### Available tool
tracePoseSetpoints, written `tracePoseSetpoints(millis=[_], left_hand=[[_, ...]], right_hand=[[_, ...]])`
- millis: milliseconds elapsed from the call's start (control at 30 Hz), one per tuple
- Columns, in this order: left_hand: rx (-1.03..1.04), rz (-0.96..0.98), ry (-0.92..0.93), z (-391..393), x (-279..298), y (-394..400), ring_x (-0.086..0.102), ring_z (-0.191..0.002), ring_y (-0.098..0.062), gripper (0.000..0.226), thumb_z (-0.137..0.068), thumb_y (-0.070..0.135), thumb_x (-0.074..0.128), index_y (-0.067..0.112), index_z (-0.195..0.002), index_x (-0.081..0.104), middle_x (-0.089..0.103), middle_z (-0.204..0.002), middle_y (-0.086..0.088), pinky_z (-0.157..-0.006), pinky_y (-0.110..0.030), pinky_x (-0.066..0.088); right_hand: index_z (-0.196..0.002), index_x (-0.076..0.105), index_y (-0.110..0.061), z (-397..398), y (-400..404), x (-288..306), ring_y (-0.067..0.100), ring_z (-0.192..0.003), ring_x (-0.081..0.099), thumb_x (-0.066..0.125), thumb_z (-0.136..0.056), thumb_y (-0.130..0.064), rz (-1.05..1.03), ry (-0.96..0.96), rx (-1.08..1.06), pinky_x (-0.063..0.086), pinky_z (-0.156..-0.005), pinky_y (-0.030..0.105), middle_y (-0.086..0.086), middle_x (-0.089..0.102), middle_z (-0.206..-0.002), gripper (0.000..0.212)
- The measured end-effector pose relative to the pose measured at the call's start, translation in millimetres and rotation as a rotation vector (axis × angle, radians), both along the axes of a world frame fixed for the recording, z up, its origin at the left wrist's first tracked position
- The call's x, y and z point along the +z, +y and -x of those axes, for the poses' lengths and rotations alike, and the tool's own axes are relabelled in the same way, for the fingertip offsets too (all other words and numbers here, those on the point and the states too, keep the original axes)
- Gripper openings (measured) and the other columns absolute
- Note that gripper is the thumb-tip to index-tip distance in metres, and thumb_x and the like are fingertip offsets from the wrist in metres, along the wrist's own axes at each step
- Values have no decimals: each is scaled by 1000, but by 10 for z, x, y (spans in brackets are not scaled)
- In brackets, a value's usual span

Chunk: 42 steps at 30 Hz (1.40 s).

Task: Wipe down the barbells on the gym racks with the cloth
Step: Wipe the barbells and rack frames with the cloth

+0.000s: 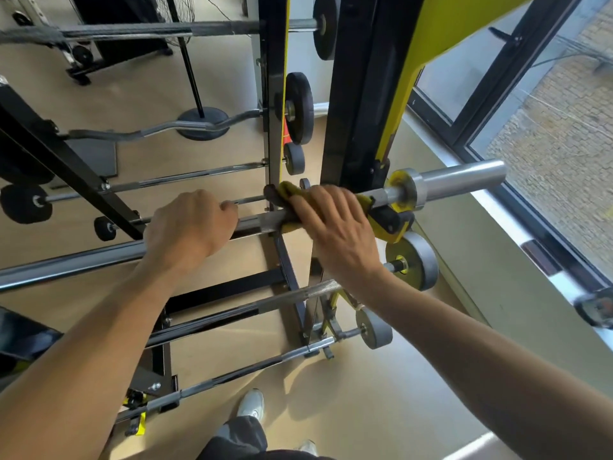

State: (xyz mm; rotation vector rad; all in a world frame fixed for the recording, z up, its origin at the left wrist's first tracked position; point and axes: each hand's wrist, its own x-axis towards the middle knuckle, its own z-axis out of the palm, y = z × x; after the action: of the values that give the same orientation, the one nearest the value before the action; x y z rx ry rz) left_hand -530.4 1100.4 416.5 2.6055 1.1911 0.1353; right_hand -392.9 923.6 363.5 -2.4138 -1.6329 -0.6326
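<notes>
Rack [356, 94] holds several bars; lower ones [265, 307] look untouched, so prob. most work left. Top barbell [99, 260] mid-wipe: left hand [189, 227] fisted round shaft, right hand [335, 227] pressing yellow cloth [293, 190] onto it nr the upright.

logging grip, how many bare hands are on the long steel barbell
2: left hand gripping the long steel barbell bare, right hand holding the yellow cloth on it. None hidden.

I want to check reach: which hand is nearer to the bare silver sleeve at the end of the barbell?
Right. The right hand presses the yellow cloth on the bar just inside the sleeve; the left hand grips the bar farther from it.
</notes>
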Motion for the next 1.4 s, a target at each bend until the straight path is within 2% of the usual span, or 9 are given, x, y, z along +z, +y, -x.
tracePoseSetpoints(millis=[133,267,567,767,933,1067,1200,1267,1400], left_hand=[[20,-41,-13,-28,3,-16,57,-56,-30,50,-94,42,38,7,-65,58,58,-61,-10,-66,-39,54],[41,-50,-33,-37,-14,-34,56,-55,-29,47,-92,40,40,8,-62,56,55,-58,-9,-62,-36,51],[-67,-378,-370,87,-197,-134,46,-43,-21,47,-101,33,39,11,-63,56,49,-51,-3,-45,-26,34],[-373,-452,-929,472,-1005,-703,53,-93,-38,13,-84,4,58,0,-96,55,53,-104,-22,-86,-44,40],[-320,-16,-502,712,-1910,-808,54,-97,-29,21,-84,1,58,4,-104,55,53,-105,-11,-87,-40,47],[-71,38,-208,654,-2324,-434,54,-93,-27,12,-94,11,55,6,-104,57,58,-99,-9,-85,-43,45],[-47,60,70,483,-2565,-106,53,-56,-19,38,-101,29,36,12,-78,60,58,-64,-1,-73,-38,49],[-19,63,149,445,-2649,-78,47,-41,-16,46,-99,30,37,11,-66,63,54,-51,0,-50,-25,42],[0,15,200,431,-2635,-104,44,-39,-20,48,-93,30,39,12,-51,54,47,-45,-2,-46,-23,35]], right_hand=[[-142,40,-17,-53,-205,11,31,-134,36,62,-85,-4,-42,38,-167,26,-117,43,10,45,-139,62],[-121,57,-13,-47,-58,71,28,-109,53,74,-82,-8,-158,89,-173,43,-100,41,9,59,-116,43],[-127,63,0,539,393,-171,35,-136,44,65,-88,6,-440,317,307,32,-114,52,20,55,-139,40],[-126,64,-10,755,-277,-790,16,-125,57,62,-90,3,-537,774,157,50,-101,36,6,63,-132,39],[-106,60,-33,614,-630,-1234,-5,-82,61,50,-101,-29,-496,1199,-480,55,-75,21,-24,62,-87,12],[-102,63,-17,300,-633,-1312,-3,-69,58,44,-102,-36,-604,1066,-543,40,-56,9,-17,60,-78,27],[-99,58,-24,33,-530,-1693,3,-110,50,32,-105,-35,-28,968,-170,44,-91,17,-2,50,-128,29],[-130,54,-16,-10,-541,-1942,16,-140,29,41,-103,-30,217,821,-83,29,-117,31,3,32,-154,33],[-145,42,-5,-67,-523,-1993,35,-133,44,75,-76,2,338,506,-42,33,-113,44,14,49,-143,77]])
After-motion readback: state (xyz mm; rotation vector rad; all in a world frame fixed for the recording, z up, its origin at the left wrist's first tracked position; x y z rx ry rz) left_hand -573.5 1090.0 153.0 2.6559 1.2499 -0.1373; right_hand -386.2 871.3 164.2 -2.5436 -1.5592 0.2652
